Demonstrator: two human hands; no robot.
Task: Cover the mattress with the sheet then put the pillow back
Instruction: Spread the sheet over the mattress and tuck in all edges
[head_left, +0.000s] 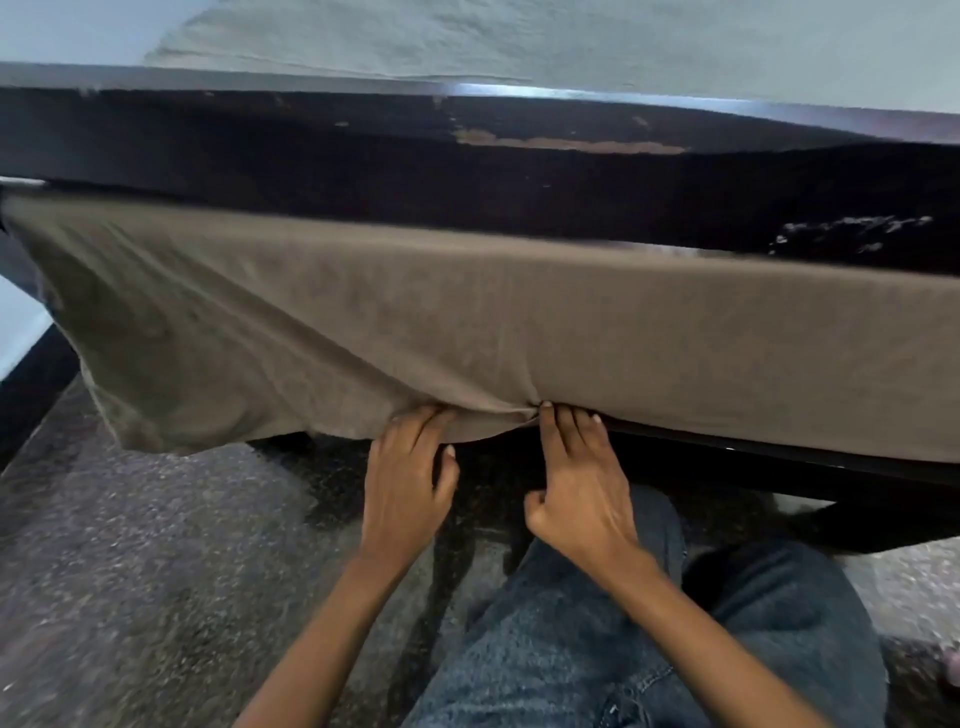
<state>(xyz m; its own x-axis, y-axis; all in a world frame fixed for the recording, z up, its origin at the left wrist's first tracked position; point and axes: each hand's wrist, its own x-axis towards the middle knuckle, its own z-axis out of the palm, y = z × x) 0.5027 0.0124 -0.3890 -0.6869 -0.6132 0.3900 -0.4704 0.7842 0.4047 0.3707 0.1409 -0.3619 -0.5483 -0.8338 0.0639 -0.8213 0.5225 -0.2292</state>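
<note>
A brown sheet (467, 322) covers the mattress and drapes over its near side, across the middle of the head view. To the left its corner hangs loose and wrinkled above the floor. My left hand (408, 478) and my right hand (582, 478) are side by side at the sheet's lower hem, fingertips pushing into the bunched fabric under the mattress edge. The mattress itself is hidden under the sheet. No pillow is in view.
A dark wooden headboard (467, 171) with chipped patches runs behind the mattress, against a pale wall (519, 36). A dark bed frame rail (779, 467) shows below the sheet at right. My knee in blue jeans (597, 623) is over the speckled floor (156, 571).
</note>
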